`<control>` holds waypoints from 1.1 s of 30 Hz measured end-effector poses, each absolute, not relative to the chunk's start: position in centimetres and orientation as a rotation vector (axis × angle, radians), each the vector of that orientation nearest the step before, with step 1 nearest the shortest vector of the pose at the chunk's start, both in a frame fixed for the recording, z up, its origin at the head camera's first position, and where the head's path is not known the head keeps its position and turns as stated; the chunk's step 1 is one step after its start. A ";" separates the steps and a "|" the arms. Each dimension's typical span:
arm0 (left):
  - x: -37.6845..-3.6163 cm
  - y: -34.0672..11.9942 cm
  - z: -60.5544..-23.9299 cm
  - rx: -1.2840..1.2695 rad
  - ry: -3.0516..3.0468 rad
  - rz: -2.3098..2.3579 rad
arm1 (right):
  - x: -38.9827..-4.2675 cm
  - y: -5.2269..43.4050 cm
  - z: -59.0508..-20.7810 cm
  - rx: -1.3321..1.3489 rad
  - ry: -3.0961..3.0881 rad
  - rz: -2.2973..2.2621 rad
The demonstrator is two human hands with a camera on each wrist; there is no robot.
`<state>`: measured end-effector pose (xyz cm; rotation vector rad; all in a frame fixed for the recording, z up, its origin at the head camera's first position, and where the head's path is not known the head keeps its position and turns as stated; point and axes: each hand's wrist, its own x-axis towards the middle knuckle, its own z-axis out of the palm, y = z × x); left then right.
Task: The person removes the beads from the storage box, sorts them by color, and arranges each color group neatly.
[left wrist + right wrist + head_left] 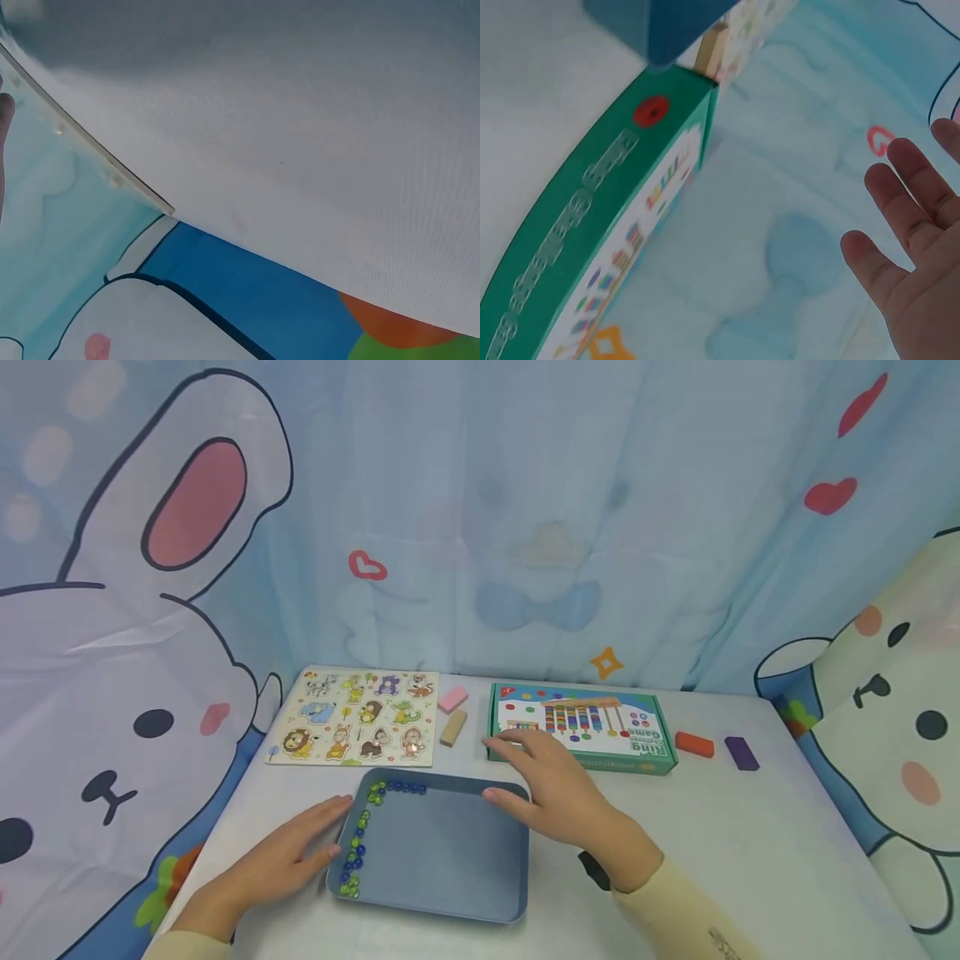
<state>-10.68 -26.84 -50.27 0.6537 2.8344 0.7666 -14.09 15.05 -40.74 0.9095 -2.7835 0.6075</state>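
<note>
Bench (690,843), white-topped, carries all items. Blue-grey rectangular tray with raised walls (450,852) lies nearer the bench's left edge than its right. Green-sided printed cardboard box (577,718) lies along the far edge, right of the middle; cream rectangular board with animal pictures (357,732) occupies the far left corner.

Left hand (277,856): fingers extended, holding nothing, against or just beside the tray's left wall. Right hand (558,789): fingers wide, holding nothing, at the tray's far right corner; contact cannot be determined.

Shiny round blue and yellow-green marbles (360,850) line the tray's left wall and part of its far wall.

Step in hand, by judgement: steadying or positioning the tray between both hands. Next move calls for light, even pressure and a level tray; tilting would probably set the marbles rolling.
</note>
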 end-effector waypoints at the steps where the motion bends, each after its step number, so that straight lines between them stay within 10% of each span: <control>1: -10.7 -26.9 -50.3 0.655 2.830 0.759 | -14.3 14.4 -40.8 0.935 -2.780 0.604; 33: -11.3 -27.2 -50.7 0.578 2.700 0.814 | -18.0 -2.4 -49.4 1.302 -2.939 0.556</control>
